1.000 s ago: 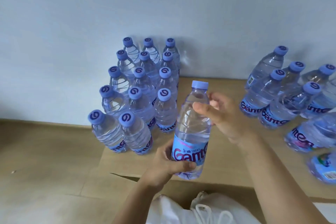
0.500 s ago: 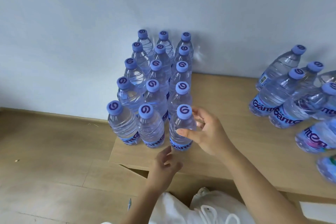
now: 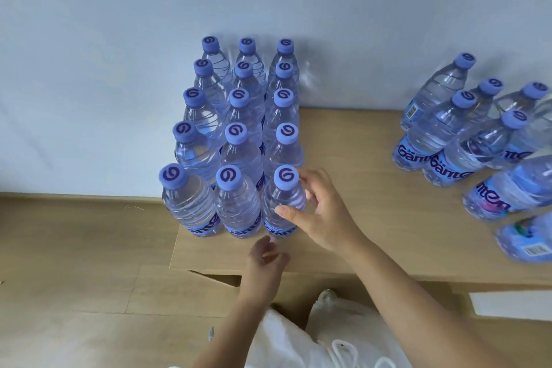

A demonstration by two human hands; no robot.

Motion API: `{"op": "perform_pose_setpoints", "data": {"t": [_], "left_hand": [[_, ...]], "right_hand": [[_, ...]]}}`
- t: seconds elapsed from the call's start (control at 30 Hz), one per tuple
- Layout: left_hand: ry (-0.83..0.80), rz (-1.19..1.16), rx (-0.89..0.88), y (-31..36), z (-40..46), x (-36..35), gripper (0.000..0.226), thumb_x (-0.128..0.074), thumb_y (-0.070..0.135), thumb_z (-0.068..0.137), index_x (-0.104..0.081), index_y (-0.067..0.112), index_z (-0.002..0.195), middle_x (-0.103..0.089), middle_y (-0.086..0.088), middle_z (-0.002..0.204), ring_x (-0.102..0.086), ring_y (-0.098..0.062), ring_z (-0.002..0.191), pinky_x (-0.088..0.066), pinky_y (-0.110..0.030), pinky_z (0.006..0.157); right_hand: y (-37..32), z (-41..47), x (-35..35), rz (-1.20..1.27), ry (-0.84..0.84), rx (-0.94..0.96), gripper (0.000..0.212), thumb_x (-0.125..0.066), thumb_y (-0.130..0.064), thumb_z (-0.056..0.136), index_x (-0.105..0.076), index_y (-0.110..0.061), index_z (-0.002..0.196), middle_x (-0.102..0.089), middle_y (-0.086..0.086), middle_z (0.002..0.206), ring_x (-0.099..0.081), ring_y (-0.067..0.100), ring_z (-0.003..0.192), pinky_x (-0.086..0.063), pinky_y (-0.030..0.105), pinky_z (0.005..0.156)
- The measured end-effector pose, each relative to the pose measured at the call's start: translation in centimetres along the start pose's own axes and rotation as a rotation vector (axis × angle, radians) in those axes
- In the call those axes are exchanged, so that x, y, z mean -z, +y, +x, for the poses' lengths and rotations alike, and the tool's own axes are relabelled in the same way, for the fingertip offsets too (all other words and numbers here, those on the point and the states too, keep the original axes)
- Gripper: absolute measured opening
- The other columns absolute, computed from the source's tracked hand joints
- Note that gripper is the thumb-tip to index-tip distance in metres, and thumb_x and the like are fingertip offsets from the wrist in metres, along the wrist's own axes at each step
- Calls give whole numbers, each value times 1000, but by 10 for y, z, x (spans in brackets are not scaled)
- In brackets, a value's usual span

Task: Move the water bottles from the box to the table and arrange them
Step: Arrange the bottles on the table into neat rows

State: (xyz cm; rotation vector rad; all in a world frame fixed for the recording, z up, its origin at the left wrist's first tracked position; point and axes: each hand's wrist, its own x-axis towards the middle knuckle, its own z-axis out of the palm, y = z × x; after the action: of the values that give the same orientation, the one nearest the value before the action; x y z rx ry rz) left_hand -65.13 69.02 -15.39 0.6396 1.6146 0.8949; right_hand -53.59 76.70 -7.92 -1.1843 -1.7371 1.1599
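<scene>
Pale wood flooring runs under a low wooden counter point(image 3: 343, 140) set against a plain white wall, and all the bottles in view stand or lean on that counter; the box named in the task is not clearly in sight.

Nearest, at the counter's front edge, the left hand point(image 3: 264, 260) hovers with fingers relaxed and loosely spread, holding nothing, just below the base of the front-right bottle point(image 3: 283, 206). It looks ready to steady that bottle if it tips. The right hand point(image 3: 319, 212) has its thumb against the bottle's shoulder and its fingertips around the far side near the cap, a light curled hold rather than a firm grip, probably to nudge the bottle square with its neighbours.

That bottle closes the front row of a three-wide block point(image 3: 239, 128) at the counter's left end. Two more front bottles stand to its left, touching, labels forward. Behind them four further rows run back to the wall, caps upright and sealed, each bottle full of clear water. Packing them tight against the left edge likely saves room.

Towards the counter's right end, well apart, a looser cluster point(image 3: 466, 134) waits unarranged, some bottles appearing tilted in the wide-angle view. My judgement: these come next.
</scene>
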Motion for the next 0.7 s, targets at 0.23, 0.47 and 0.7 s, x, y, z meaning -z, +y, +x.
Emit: {"op": "perform_pose_setpoints", "data": {"t": [0.23,0.47,0.7], "left_hand": [[-322,189,39,14,-12,-50,14,-62,9,83,-64,7,97,-62,-2,75,-57,-13,69,-47,-21,61],[-542,352,-41,49,-14,-144,11,-61,11,87,-64,16,97,-64,-3,82,-58,-15,75,-46,-24,66],[-766,456,-106,68,-36,-244,12,-59,5,88,-62,15,94,-61,-1,81,-57,-14,76,-44,-20,62]], "right_hand": [[-1,-22,35,-107,82,-80,69,-76,-38,74,-43,-26,134,-42,-10,122,-37,1,121,-27,5,97],[9,-77,165,-309,842,-43,30,-66,-20,83,-62,-6,110,-56,-7,103,-51,4,99,-38,13,90],[41,-137,268,-425,1365,-243,49,-72,-17,78,-52,-5,121,-43,-4,111,-46,22,111,-31,17,92]]}}
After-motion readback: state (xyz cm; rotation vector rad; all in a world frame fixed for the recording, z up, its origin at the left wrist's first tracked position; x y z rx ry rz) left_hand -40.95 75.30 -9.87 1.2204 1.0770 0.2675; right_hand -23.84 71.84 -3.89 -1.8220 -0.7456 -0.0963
